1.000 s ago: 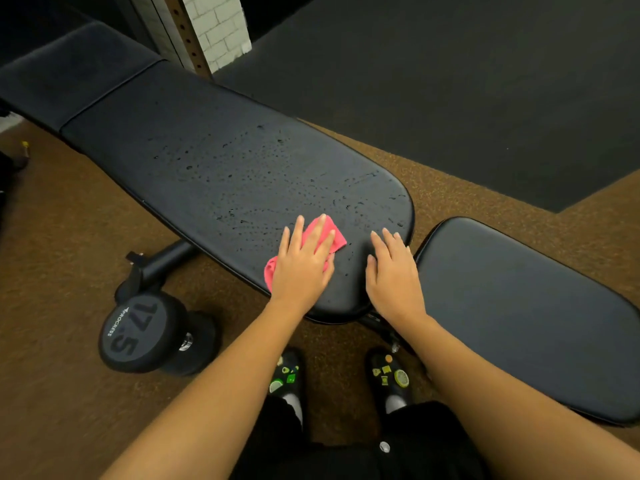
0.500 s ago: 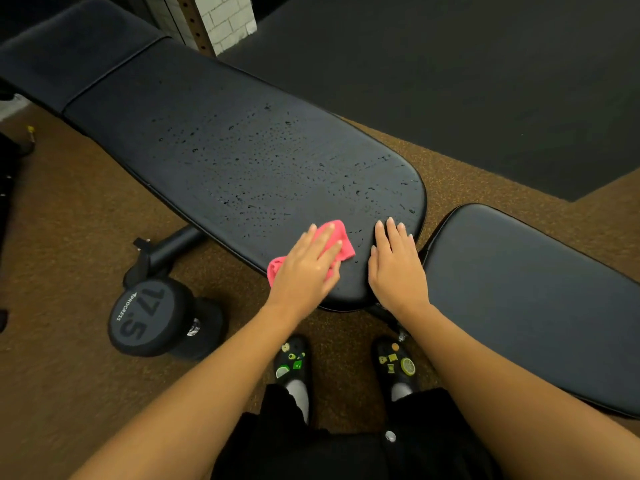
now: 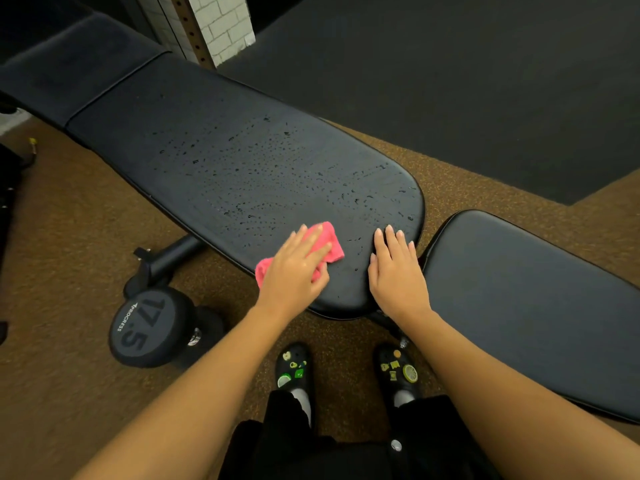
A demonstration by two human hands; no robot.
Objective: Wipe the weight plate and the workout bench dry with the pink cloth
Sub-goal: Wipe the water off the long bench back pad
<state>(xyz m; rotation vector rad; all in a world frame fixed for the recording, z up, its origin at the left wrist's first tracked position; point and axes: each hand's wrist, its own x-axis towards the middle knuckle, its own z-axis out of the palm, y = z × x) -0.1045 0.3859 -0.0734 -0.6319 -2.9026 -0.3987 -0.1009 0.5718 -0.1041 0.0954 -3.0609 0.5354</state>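
Hands: the left hand (image 3: 294, 271) is laid flat on the pink cloth (image 3: 331, 244), fingers straight, nothing gripped. The right hand (image 3: 398, 275) is laid flat and bare on the bench (image 3: 353, 292), just beside the left one but apart from it.
Cloth: it is pressed on the near end of the long pad (image 3: 194, 140) and is mostly covered by the left hand.
Water: many drops (image 3: 277, 168) are seen on the middle and far part of the long pad. The seat pad (image 3: 519, 289) at the right looks dry.
Weight: only a dumbbell (image 3: 149, 330) is seen, on the floor at the near left.
Risk: the drops may only be smeared if the small cloth becomes soaked. The cloth may also slip out, since it is pressed and not gripped.
Pose: both arms are stretched forward, with the palms turned down near the pad's near edge.
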